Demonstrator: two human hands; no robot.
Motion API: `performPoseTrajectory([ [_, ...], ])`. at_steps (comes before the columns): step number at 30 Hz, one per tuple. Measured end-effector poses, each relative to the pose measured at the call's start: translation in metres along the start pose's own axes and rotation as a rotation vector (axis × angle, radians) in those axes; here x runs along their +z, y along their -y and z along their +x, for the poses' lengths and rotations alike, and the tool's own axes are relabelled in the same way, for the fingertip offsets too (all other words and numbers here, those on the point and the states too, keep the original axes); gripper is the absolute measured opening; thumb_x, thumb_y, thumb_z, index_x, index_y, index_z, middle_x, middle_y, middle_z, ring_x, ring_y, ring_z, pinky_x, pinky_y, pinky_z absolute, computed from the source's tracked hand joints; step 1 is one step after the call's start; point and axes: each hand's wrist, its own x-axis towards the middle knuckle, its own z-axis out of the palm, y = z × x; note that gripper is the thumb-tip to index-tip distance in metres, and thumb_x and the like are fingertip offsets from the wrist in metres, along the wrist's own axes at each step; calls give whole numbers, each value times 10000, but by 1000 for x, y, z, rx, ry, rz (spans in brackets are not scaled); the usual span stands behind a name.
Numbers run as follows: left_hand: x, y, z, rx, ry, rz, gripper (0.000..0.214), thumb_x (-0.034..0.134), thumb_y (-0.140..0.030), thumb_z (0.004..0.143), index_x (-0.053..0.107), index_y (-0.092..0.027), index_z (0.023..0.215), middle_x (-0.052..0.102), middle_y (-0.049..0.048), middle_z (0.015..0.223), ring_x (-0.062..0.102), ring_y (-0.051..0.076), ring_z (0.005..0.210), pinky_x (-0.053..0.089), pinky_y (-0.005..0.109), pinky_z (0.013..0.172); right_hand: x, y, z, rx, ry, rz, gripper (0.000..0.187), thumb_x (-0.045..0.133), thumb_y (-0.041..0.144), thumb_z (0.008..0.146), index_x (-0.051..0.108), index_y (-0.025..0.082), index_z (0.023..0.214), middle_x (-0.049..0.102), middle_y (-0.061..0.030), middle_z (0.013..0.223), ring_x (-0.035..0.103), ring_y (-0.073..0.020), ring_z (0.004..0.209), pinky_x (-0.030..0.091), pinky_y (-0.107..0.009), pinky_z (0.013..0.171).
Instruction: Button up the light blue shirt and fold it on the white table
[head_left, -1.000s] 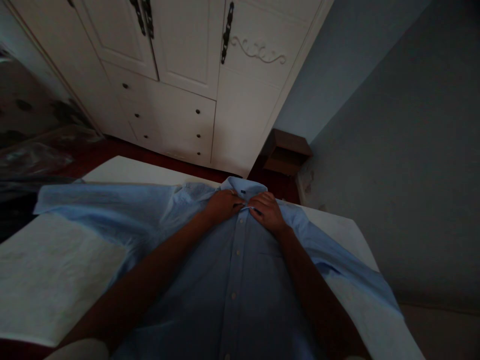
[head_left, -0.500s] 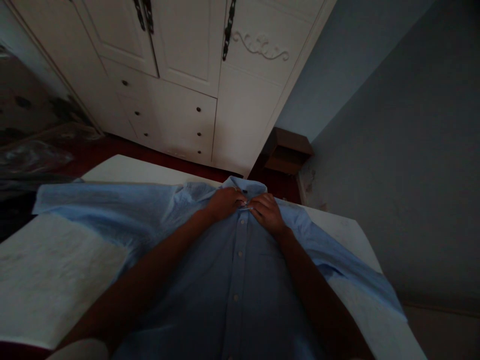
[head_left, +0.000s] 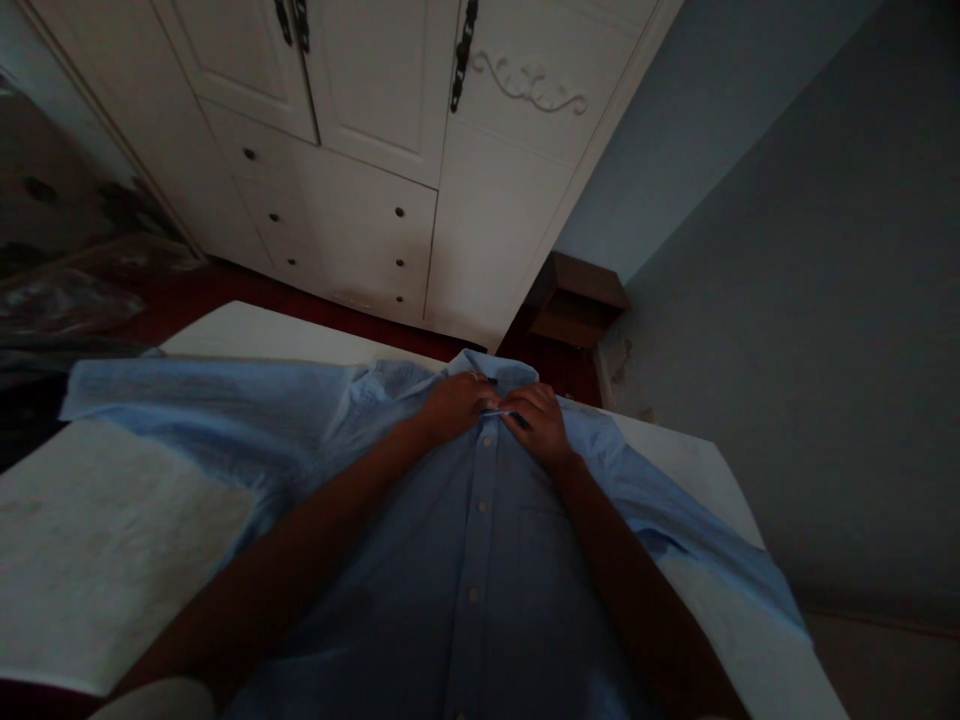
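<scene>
Light blue button-up shirt point(head_left: 465, 540) lies front up and spread flat on the white counter point(head_left: 112, 560), sleeves out to either side. I judge that keeps the button row point(head_left: 480, 509) straight and in reach. My left hand point(head_left: 452, 405) and right hand point(head_left: 541, 425) meet at the top of the placket, just below the collar point(head_left: 480, 365). The fingers point(head_left: 517, 413) of both are closed, pinching the two cloth edges together, one side each. My forearms rest along the shirt's body, which likely holds it from sliding. A small dark tag sits inside the collar, too small and dim to read. I see no other writing or brand. Beyond the counter stand a white wardrobe point(head_left: 375, 150) with dark handles and a brown wooden cabinet point(head_left: 576, 305) in the corner.
</scene>
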Motion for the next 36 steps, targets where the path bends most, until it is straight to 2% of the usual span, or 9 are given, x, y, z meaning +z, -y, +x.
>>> performPoseTrajectory([
  [9, -4, 2, -2, 41, 74, -93, 312, 473, -52, 822, 725, -188, 945, 695, 51, 956, 625, 166, 928, 471, 279, 858, 0, -1, 1, 12, -40, 8, 125, 627, 317, 880, 663, 221, 809, 691, -36, 834, 598, -194, 809, 408, -363, 810],
  [15, -6, 0, -4, 55, 70, -105, 280, 671, -195, 722, 716, -196, 998, 685, 42, 976, 619, 188, 966, 475, 294, 893, 1, 0, 1, 17, -40, -37, 100, 640, 308, 863, 648, 220, 817, 699, -33, 845, 596, -196, 821, 406, -367, 831],
  [21, -5, -5, -2, -2, 92, -1, 210, 596, -200, 818, 729, -210, 980, 699, 49, 989, 628, 194, 979, 465, 304, 913, 3, -1, 1, 51, -39, -82, 131, 658, 347, 839, 650, 217, 837, 706, -38, 854, 607, -206, 844, 402, -379, 877],
  [27, 0, -6, -2, -75, 49, -1, 282, 503, -103, 830, 726, -217, 961, 705, 51, 1028, 640, 191, 971, 461, 304, 918, 5, -2, 2, 98, 29, -58, 152, 662, 358, 838, 684, 233, 922, 729, -36, 965, 636, -207, 927, 297, -430, 1046],
  [30, 5, -4, -2, -96, 29, -21, 277, 504, -91, 822, 719, -213, 945, 707, 49, 1011, 637, 196, 971, 456, 311, 924, 5, -2, 2, 134, 103, -12, 138, 635, 346, 866, 687, 246, 945, 729, -29, 998, 637, -200, 953, 256, -442, 1058],
  [36, 10, -2, -2, -142, -1, -28, 270, 490, -84, 812, 709, -198, 922, 707, 48, 978, 636, 186, 936, 462, 297, 905, 4, -3, 3, 167, 188, 68, 202, 580, 388, 911, 672, 242, 1018, 713, -45, 1062, 613, -211, 1027, 250, -446, 1038],
])
